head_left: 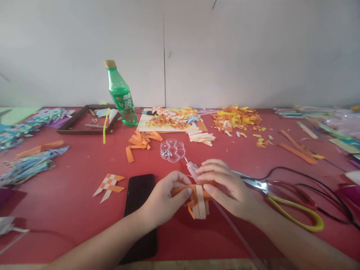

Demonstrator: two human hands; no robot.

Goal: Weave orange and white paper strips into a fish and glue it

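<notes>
While the green bottle (117,80) left of upper centre carries white characters on its label (125,100), they're too blurred to read. Print on the pink-handled tool (192,168), near frame centre, is smeared too.

Paper piece (200,206), orange with cream strips, is at lower centre, between both hands. Left hand (168,193): thumb and index pinching its left end. Right hand (226,183): thumb pressed on its right end, other fingers reaching over the far side; contact behind is hidden. Cream strips hang below the thumbs.

Room: phone (140,195) sits just left, partly covered by the left arm. Scissors (261,185) just right of the right hand, black cord (282,167) alongside. Petal dish (180,152) just beyond the hands. Red tabletop (185,240) shows between paper piece and front edge (180,259), bottom of frame. Wall (225,56) spans the top.
</notes>
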